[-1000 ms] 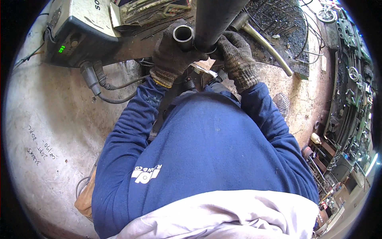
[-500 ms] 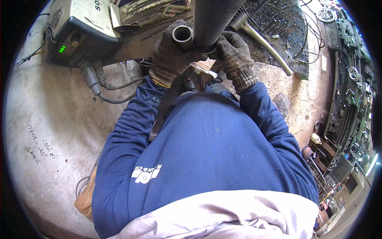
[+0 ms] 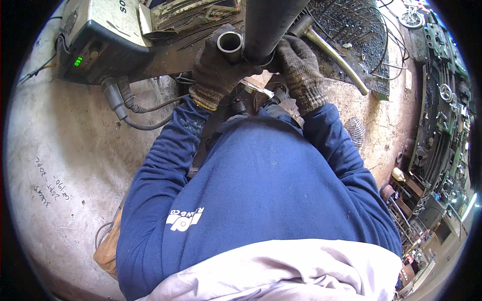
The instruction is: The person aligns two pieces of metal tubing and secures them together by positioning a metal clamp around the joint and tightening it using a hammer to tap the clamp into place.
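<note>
Has the near edge of a dark stained metal bench right at both hands, and open room mostly to the left, over pale scuffed concrete floor, with a narrower stretch right of the right wrist. Curls the left hand, in a grey-brown knitted glove, around a short grey round metal tube, mouth facing up, just left of a tall thick dark metal pipe. Rests the right hand, gloved alike, just right of that pipe, with fingers bent and close together; cannot tell whether pressed on it. Meets, beyond the right hand, a hammer with a long pale metal handle slanting past the bench edge, then a dark grit-covered surface with thin rods. Faces, at left, a cream-and-black box-shaped machine, with a thick black cable reaching toward the left forearm.
</note>
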